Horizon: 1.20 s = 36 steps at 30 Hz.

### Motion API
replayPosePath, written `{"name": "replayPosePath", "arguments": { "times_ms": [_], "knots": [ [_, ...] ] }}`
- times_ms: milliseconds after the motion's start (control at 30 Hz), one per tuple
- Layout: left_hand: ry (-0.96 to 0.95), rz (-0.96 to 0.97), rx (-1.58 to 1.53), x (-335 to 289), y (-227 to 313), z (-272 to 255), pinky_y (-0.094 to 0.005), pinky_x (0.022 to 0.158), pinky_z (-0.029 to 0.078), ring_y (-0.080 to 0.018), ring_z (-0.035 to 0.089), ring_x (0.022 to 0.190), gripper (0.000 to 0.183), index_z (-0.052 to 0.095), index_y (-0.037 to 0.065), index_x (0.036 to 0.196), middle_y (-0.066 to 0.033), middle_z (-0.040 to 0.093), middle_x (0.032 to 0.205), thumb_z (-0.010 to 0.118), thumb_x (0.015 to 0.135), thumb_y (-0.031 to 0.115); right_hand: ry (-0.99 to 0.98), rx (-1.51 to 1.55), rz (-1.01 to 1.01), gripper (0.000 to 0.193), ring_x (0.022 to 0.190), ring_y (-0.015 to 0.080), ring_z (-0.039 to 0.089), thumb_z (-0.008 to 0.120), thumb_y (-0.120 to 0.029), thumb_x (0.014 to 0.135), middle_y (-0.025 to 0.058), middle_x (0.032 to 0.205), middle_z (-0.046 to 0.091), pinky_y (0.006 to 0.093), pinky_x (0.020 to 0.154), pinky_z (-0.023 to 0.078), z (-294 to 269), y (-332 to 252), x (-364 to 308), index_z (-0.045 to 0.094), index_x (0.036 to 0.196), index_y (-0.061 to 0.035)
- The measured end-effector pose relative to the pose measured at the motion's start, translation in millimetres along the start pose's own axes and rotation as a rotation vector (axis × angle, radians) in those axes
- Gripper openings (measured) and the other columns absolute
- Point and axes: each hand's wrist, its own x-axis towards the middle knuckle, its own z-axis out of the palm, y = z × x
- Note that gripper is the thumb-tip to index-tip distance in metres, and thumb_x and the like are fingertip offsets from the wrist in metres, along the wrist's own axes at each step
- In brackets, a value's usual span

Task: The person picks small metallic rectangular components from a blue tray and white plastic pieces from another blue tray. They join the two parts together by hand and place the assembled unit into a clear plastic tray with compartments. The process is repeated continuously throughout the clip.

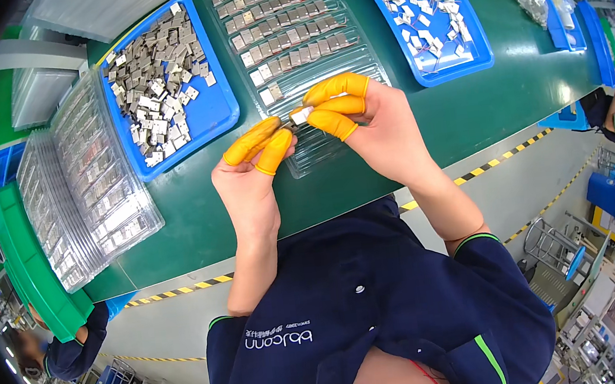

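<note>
Yellow finger cots cover the thumb and fingers of both my hands, which meet over the near part of a clear plastic tray (304,164). My left hand (249,172) is closed in a pinch on a small grey metal piece, mostly hidden by the fingertips. Between the thumb and fingers of my right hand (371,118) is a small white connector (301,116), its end right against the left fingertips. Whether the two pieces are joined, I cannot tell. Rows of grey metal pieces (284,37) fill the tray's far part.
At left, a blue tray (228,114) holds a heap of metal pieces. Another blue tray (484,53), at right, has white connectors with thin red wires. Stacked filled plastic trays (90,192) stand at far left beside a green bin (37,258). Other people are at both sides.
</note>
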Motion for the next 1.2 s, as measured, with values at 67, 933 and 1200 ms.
{"name": "replayPosePath", "arguments": {
  "times_ms": [67, 933, 1200],
  "knots": [
    [0.004, 0.077, 0.032, 0, -2, -2, -0.0279, 0.076, 0.052, -0.0188, 0.064, 0.081, 0.025, 0.061, -0.009, 0.1, -0.0138, 0.065, 0.092, 0.066, 0.075, -0.006, -0.005, -0.013, 0.005, 0.018, 0.085, 0.0127, 0.063, 0.065, -0.001, 0.078, 0.0074, 0.09, 0.067, 0.0239, 0.074, 0.049, 2, -1, 0, 0.062, 0.094, 0.003],
    [-0.387, -0.079, -0.003, -2, 10, -17, -0.0292, 0.069, 0.054, -0.0189, 0.065, 0.073, 0.019, 0.065, -0.007, 0.09, -0.0148, 0.065, 0.087, 0.069, 0.072, -0.005, -0.353, 0.253, 0.284, 0.021, 0.077, 0.0127, 0.064, 0.072, 0.003, 0.069, 0.0079, 0.085, 0.067, 0.0242, 0.072, 0.05, -12, -2, -2, 0.066, 0.09, 0.0035],
    [-0.091, 0.081, 0.092, 0, -5, -5, -0.029, 0.076, 0.051, -0.0217, 0.063, 0.085, 0.028, 0.057, -0.005, 0.11, -0.0163, 0.063, 0.097, 0.06, 0.084, 0.004, -0.012, -0.304, -0.213, 0.015, 0.075, 0.0192, 0.063, 0.072, -0.004, 0.07, 0.0073, 0.083, 0.065, 0.0275, 0.068, 0.051, 2, 4, 9, 0.068, 0.084, -0.0021]
  ]
}}
